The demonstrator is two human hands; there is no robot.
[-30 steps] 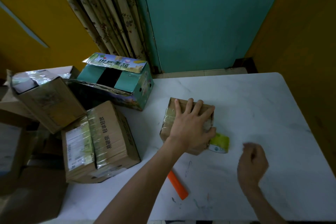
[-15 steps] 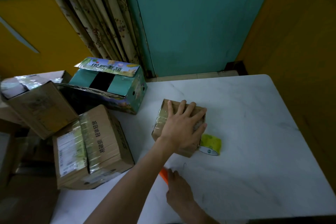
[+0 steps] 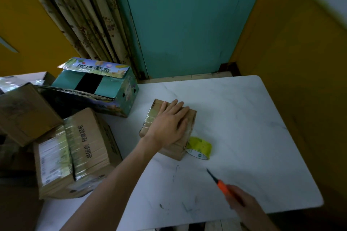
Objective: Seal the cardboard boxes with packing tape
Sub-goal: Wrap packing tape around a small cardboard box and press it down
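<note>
The small box (image 3: 151,120) sits near the middle of the white bench (image 3: 244,118), its left end already wrapped in shiny clear tape. The left hand (image 3: 169,124) lies flat on its top, fingers straight and close together, pointing to the far side and pressing down. Touching the box's near right corner is the tape roll (image 3: 200,147), yellow-green, lying tilted on the bench with its open core facing near. To the near right, well apart from the box, the right hand (image 3: 242,202) grips a knife (image 3: 219,184) by its orange handle, fingers curled round it; the thin dark blade points left and far, toward the roll, and I cannot tell whether the tip touches the bench. Off the bench's left side 3 more boxes crowd together: a teal box (image 3: 105,88) with its flaps open at the far side, a big box (image 3: 84,148) banded with tape and bearing a shipping label on the near side, and a plain box (image 3: 24,112) at the far left. Behind the bench stand a teal door (image 3: 187,24) and a patterned curtain (image 3: 84,15).
</note>
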